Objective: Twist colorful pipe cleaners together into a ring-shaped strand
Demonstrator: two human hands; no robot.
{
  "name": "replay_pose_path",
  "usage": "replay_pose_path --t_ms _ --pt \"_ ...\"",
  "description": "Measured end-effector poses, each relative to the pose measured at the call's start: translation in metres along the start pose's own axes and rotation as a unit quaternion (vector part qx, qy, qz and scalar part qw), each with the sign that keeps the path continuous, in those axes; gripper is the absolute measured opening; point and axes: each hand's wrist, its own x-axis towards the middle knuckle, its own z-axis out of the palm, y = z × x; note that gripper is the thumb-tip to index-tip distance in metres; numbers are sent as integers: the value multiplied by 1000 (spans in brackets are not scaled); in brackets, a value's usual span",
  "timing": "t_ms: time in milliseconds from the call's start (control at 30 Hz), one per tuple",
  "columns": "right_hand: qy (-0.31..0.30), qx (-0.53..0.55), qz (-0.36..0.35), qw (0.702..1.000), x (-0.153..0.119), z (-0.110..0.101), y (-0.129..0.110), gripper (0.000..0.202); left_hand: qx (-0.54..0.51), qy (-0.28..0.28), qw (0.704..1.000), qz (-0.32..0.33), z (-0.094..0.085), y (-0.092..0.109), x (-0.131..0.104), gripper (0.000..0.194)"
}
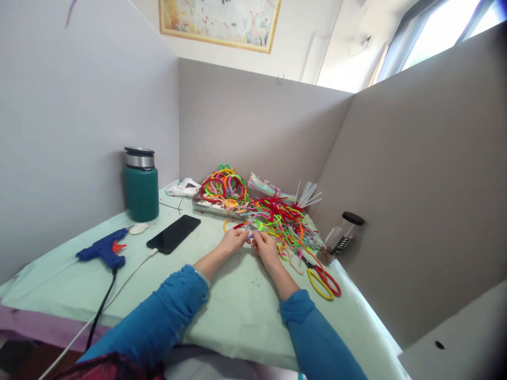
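In the head view, my left hand (233, 243) and my right hand (266, 248) meet over the middle of the table. Their fingertips pinch a light purple pipe cleaner (250, 236) between them. Much of it is hidden by the fingers, so its exact shape is unclear. Just beyond my hands spreads a tangled heap of coloured pipe cleaners (279, 210), mostly red, green and orange. Behind my left hand stands a metal tray (216, 210), with rings bent from pipe cleaners piled on it.
Scissors (322, 282) with red and yellow handles lie at right, near a clear jar (346, 232) with a black lid. To the left are a phone (174, 234) on a white cable, a blue glue gun (103, 248) and a green bottle (141, 190). Grey partitions (253, 121) surround the table.
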Motion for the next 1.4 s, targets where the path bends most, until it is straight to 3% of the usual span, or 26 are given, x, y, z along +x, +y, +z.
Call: replay_pose_path --t_ms 233,500,1067,1267,1400 --pt "-28 127 62 990 -2 -1 -9 41 -7 8 1000 2 1 1 -3 39" --pt "-37 156 77 984 -3 -1 -12 41 -35 43 998 -19 3 -3 0 26" --pt "-44 195 106 974 -2 -1 -11 40 -19 66 995 74 1 -5 2 10" --pt "-37 226 110 967 -2 -2 -11 40 64 88 986 126 0 -2 -1 21" --pt "-38 231 108 966 -1 -3 -9 41 115 89 975 168 1 -2 -2 17"
